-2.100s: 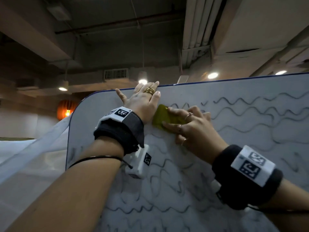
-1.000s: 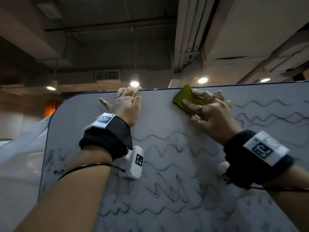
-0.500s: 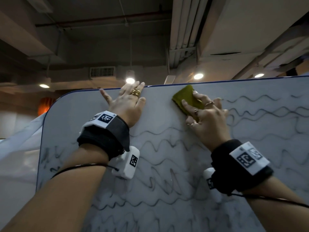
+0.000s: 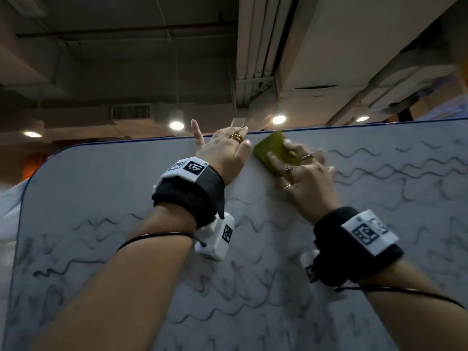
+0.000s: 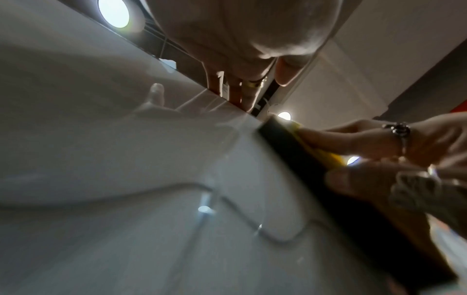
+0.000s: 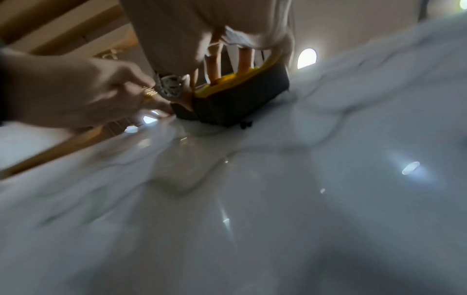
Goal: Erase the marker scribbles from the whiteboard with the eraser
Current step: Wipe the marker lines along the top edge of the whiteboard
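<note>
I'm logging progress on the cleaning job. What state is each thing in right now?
whiteboard: upright, wiped along the top left, scribbled elsewhere.
eraser: pressed against the board near its top edge.
right hand: grips the eraser.
left hand: fingers over the board's top edge.

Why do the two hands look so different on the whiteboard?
The left hand holds no tool and steadies the whiteboard at its top edge. The right hand grips the yellow eraser, fingers curled, rubbing. The left hand wears one gold ring; the right hand wears several. Both wear black wristbands.
</note>
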Demonstrator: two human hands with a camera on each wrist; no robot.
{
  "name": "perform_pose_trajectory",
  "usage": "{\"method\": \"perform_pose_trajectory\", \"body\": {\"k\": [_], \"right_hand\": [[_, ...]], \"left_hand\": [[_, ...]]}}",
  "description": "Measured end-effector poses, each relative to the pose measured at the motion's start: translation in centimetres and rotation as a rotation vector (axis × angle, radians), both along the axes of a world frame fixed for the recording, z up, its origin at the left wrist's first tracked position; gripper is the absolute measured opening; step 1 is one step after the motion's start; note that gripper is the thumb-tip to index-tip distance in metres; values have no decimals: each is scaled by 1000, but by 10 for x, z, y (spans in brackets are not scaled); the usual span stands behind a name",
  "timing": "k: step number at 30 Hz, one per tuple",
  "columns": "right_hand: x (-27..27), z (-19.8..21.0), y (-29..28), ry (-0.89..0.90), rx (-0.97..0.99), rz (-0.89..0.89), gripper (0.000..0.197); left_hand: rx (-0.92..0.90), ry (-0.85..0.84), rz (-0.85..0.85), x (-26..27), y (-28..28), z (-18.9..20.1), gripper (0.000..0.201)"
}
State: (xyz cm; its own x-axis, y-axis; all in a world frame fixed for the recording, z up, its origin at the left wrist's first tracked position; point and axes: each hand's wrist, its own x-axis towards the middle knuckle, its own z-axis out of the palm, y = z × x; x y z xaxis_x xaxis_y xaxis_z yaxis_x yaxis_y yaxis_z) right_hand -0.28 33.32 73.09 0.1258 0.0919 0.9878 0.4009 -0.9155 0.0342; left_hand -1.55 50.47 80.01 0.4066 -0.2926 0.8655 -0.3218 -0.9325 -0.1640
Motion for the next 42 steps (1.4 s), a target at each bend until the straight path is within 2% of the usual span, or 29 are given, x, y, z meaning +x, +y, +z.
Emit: {"method": "perform_pose_trajectory", "body": {"k": [3,5,9,12,16,19,21,24,27,31,34,39,42], "right_hand": [[6,-17,17,-15,-139,-5,36],[4,-23,-1,-2,-174,-1,37],[-3,-15,-58,37,-31,75,42],[-1,-3,-56,40,42,38,45],[6,-14,-20,-10,-55,72,43],[5,-32,-32,8,-131,77,44],[3,-36,-54,18,-120,82,46],[2,-24,-81,10,21,94,43],[4,1,-72,14,97,43,45],[5,1,-39,35,-14,32,44],[5,-19,-56,8,-61,78,43],[4,-24,-130,-24,186,37,54],[8,-10,-120,14,231,-7,51]], "left_hand": [[-55,9,-95,3,-7,4,65],[-85,-13,-118,8,-8,1,73],[-69,-69,-51,16,-11,-11,72],[-69,-91,-23,19,-16,-12,72],[-96,-98,-11,20,-19,-13,72],[-110,-106,-16,21,-19,-15,71],[-120,-98,-19,21,-19,-15,71],[-132,-105,-14,20,-20,-16,71],[-157,-117,-26,22,-24,-18,70],[-160,-59,45,22,-26,-20,58],[-149,1,88,18,-23,-18,55],[-141,-2,97,13,-36,-15,53],[-63,-11,69,19,-57,-9,56]]}}
